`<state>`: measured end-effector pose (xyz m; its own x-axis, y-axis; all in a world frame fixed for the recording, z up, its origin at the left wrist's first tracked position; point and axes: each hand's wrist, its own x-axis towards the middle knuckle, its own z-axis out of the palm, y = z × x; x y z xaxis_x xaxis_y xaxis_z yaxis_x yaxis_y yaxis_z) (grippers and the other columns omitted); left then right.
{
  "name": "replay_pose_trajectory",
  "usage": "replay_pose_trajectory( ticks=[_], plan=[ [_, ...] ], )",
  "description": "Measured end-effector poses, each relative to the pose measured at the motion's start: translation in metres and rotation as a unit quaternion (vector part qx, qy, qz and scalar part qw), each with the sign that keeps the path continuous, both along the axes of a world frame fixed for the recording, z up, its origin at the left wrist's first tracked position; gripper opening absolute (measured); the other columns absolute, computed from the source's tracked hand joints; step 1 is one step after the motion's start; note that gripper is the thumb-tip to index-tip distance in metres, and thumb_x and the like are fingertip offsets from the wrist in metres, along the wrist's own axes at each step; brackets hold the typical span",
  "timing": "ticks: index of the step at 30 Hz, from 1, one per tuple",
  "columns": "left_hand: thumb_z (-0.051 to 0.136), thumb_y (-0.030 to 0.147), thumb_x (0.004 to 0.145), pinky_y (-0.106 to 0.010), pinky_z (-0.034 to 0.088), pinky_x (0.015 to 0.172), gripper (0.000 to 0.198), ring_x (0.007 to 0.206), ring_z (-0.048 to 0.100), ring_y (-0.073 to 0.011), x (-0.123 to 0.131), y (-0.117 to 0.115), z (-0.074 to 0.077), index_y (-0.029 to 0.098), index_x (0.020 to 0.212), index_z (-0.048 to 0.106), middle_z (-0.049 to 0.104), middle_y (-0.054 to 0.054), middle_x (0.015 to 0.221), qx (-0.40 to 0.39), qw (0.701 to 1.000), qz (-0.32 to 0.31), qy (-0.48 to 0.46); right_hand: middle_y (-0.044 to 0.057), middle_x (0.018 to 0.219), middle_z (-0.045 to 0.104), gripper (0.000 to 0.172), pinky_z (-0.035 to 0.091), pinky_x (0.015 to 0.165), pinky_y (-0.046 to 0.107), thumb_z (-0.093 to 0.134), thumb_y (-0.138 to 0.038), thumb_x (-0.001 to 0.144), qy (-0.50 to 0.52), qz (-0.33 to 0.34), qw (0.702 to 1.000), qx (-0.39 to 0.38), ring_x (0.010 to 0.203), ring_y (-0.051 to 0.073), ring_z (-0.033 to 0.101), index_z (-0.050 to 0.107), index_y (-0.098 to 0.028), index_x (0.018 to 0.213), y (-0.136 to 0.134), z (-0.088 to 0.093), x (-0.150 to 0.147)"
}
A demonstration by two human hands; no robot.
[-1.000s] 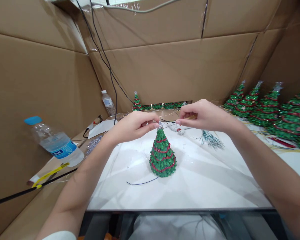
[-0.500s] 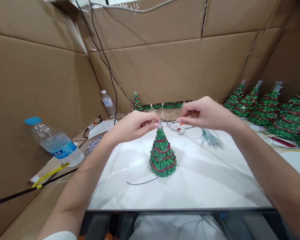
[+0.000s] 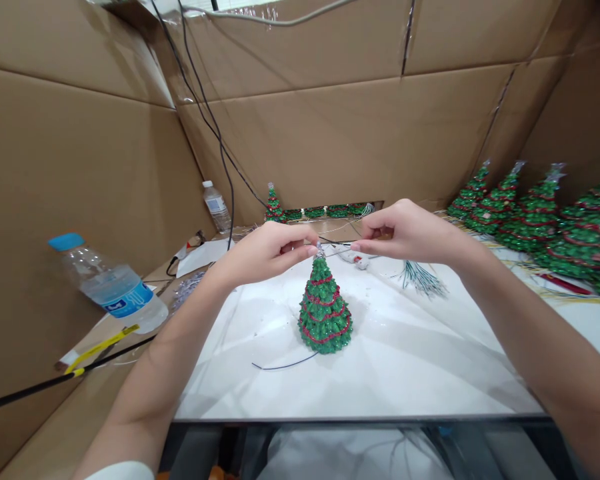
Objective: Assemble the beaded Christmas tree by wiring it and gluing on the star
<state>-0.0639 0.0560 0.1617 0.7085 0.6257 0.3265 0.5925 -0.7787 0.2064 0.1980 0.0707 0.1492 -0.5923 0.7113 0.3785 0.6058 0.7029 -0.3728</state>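
Observation:
A small green Christmas tree figurine [image 3: 325, 310] with a red garland stands upright on the white work surface [image 3: 380, 383]. My left hand [image 3: 280, 250] is closed in a pinch at the clear, silvery topper [image 3: 320, 248] at its tip; the fingertips hide part of it. To the right, my right hand [image 3: 387, 230] pinches a thin strand [image 3: 337, 251], which looks like wire or thread and stretches toward the tree's tip. A dark blue wire [image 3: 285, 367] comes out from under the tree's base and lies to the left.
Several finished-looking trees [image 3: 535, 207] stand at the right. A bundle of thin green and white wires [image 3: 423, 280] lies behind my right forearm. A large water bottle [image 3: 120, 293] leans at the left, a smaller bottle [image 3: 217, 208] farther back. Cardboard walls [image 3: 305, 133] surround the table.
My right hand has dropped slightly and shifted a little left, with the strand still pinched. My left hand and the tree have barely moved.

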Motion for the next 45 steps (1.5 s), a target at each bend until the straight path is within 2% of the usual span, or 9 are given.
replay_pose_trajectory(
  ticks=[6,15,30,45],
  plan=[
    [0.05,0.033,0.097,-0.021,0.033,0.053,0.024,0.054,0.042,-0.0093,-0.001,0.0014,-0.0014,0.015,0.096,0.066,0.052,0.003,0.062,-0.004,1.0,-0.003,-0.002,-0.004,0.054,0.052,0.036,0.026,0.051,0.023,0.06,-0.045,0.083,-0.009,-0.024,0.999,0.022,0.047,0.005,0.04,0.048,-0.018,0.063,0.0012,-0.0013,0.0003],
    [0.05,0.031,0.096,-0.02,0.032,0.052,0.023,0.052,0.041,-0.0086,0.0007,-0.0003,0.0001,0.014,0.093,0.065,0.051,0.004,0.062,0.001,1.0,-0.006,-0.001,-0.002,0.058,0.056,0.034,0.029,0.052,0.023,0.059,-0.047,0.084,0.017,-0.017,0.999,0.042,0.05,0.006,0.042,0.056,-0.018,0.066,-0.0015,-0.0002,0.0017],
    [0.05,0.032,0.096,-0.02,0.031,0.051,0.024,0.052,0.04,-0.0092,-0.0002,-0.0009,0.0,0.014,0.094,0.066,0.05,0.004,0.06,0.001,1.0,-0.008,-0.002,-0.004,0.056,0.054,0.032,0.028,0.052,0.022,0.061,-0.045,0.084,0.017,-0.005,1.0,0.021,0.049,0.006,0.043,0.057,-0.018,0.067,0.0011,-0.0047,-0.0016],
    [0.049,0.033,0.096,-0.02,0.031,0.052,0.025,0.052,0.04,-0.0091,0.0008,-0.0006,0.0008,0.014,0.094,0.065,0.048,0.004,0.06,-0.005,1.0,-0.004,0.003,-0.004,0.057,0.055,0.031,0.028,0.052,0.022,0.059,-0.044,0.086,0.01,0.007,0.999,0.045,0.05,0.006,0.042,0.057,-0.018,0.069,0.0024,-0.0052,-0.0015]
  ],
)
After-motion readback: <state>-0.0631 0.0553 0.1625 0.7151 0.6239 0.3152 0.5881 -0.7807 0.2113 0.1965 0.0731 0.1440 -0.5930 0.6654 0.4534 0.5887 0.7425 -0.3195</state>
